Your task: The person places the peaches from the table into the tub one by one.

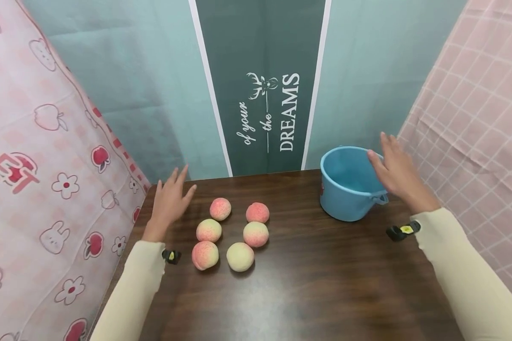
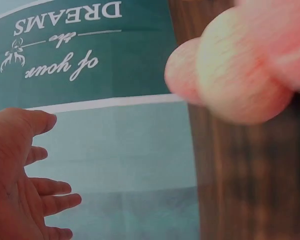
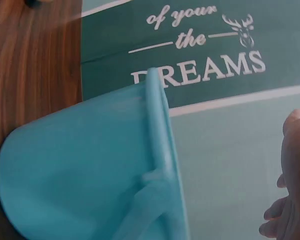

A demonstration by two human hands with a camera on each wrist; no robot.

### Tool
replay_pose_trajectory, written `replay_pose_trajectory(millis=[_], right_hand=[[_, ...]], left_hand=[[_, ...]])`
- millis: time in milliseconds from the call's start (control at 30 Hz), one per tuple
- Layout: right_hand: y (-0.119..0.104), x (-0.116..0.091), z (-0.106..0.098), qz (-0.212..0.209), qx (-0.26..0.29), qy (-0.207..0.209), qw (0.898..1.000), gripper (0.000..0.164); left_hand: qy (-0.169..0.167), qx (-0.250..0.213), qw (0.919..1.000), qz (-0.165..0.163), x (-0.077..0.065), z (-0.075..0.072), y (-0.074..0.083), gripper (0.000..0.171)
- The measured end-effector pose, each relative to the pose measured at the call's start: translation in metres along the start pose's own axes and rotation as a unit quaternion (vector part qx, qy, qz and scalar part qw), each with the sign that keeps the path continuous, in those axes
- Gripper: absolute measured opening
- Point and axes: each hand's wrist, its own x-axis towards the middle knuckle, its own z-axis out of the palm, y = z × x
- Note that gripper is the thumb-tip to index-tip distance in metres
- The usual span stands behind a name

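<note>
Peaches near left hand, right hand apparently above blue bucket

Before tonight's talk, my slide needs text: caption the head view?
Six peaches and a blue bucket on a brown table, left hand near the peaches, right hand near the bucket.

From here I see pink-and-yellow peaches, a blue bucket, brown wood-grained table, white-gridded pink cloth

Six round pink-and-cream peaches lie left of a round blue plastic bucket on a brown wood-grain table.
</note>
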Motion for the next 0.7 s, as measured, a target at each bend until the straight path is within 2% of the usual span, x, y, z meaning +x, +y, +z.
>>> replay_pose_trajectory(millis=[233,433,567,700], right_hand=[[0.026,-0.036,0.02,0.035,0.052,0.054,0.997,0.072],[0.039,-0.059,0.042,0.071,0.093,0.076,0.99,0.072],[0.043,-0.064,0.049,0.094,0.098,0.081,0.987,0.074],[0.045,-0.063,0.053,0.107,0.099,0.083,0.986,0.074]], left_hand=[[0.003,-0.051,0.9984,-0.025,-0.049,0.023,0.005,0.068],[0.012,-0.126,0.9902,-0.059,-0.088,0.05,0.01,0.064],[0.024,-0.168,0.9828,-0.073,-0.108,0.063,0.009,0.061],[0.027,-0.189,0.9788,-0.074,-0.125,0.069,0.008,0.06]])
